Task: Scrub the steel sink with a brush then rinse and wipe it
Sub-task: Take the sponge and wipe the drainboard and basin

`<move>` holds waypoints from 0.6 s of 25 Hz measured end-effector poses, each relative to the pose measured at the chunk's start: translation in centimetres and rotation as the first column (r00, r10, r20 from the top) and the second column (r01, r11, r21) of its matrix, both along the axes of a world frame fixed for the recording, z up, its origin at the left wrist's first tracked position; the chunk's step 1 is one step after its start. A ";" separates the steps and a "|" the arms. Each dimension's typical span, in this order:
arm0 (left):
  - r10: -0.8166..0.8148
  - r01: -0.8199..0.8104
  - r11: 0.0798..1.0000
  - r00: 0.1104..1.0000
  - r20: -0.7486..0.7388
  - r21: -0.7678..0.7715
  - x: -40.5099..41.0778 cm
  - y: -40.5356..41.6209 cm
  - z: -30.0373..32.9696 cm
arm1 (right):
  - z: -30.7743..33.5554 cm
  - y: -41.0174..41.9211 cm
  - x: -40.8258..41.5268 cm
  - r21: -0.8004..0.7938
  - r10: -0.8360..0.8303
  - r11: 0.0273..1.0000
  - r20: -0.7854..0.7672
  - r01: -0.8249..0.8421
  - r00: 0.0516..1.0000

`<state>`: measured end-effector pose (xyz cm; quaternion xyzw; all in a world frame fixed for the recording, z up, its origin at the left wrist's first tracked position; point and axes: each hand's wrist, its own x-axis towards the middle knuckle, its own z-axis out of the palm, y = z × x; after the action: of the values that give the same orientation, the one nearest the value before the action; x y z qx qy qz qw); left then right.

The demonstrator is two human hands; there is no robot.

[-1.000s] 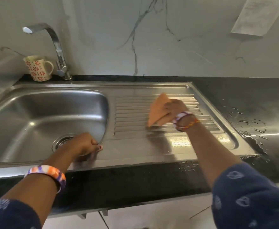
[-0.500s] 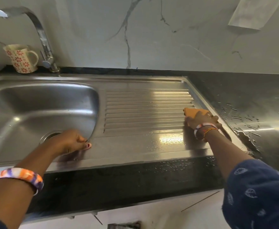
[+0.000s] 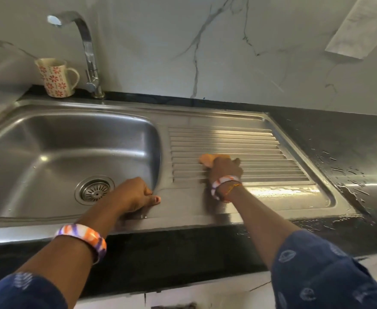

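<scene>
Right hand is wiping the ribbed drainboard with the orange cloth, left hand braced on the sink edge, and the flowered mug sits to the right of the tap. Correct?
Not quite. In the head view the flowered mug stands left of the tap, not right. The rest holds: the right hand presses the orange cloth on the drainboard; the left hand rests at the basin edge.

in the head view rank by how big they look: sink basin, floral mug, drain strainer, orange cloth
1. sink basin
2. floral mug
3. drain strainer, close to the mug, unsure
4. orange cloth, mostly hidden under the right hand

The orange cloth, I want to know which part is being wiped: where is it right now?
In the head view the orange cloth lies under the right hand on the ribbed draining board, right of the basin.
</scene>
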<state>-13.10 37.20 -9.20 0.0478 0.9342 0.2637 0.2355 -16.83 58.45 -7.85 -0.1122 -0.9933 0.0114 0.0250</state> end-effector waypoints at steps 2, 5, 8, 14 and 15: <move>-0.007 0.007 1.000 1.000 -0.020 0.026 0.1 -0.3 0.0 | 0.2 -4.3 0.6 0.012 0.185 0.983 0.017 -0.185 0.983; -0.035 0.035 0.999 0.998 -0.052 -0.006 0.0 -0.6 -0.3 | -0.4 -8.7 0.4 0.001 0.356 0.934 0.022 -0.356 0.934; -0.061 0.054 0.995 0.994 -0.090 -0.081 -0.5 -0.4 -0.5 | 0.1 -9.7 -0.2 -0.365 0.312 0.889 0.044 -0.275 0.949; -0.194 0.195 0.949 0.981 0.026 -0.248 -2.8 -0.1 0.6 | 1.7 0.7 0.3 -0.917 0.011 0.352 -0.199 -0.190 0.980; -0.235 0.234 0.928 0.972 0.032 -0.290 -3.3 0.3 1.0 | 1.5 4.2 -0.2 -0.909 -0.059 0.367 -0.236 -0.199 0.970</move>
<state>-16.39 37.49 -8.18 0.1240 0.9508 0.0930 0.2684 -17.02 62.64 -6.37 -0.0621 -0.8086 0.5807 0.0714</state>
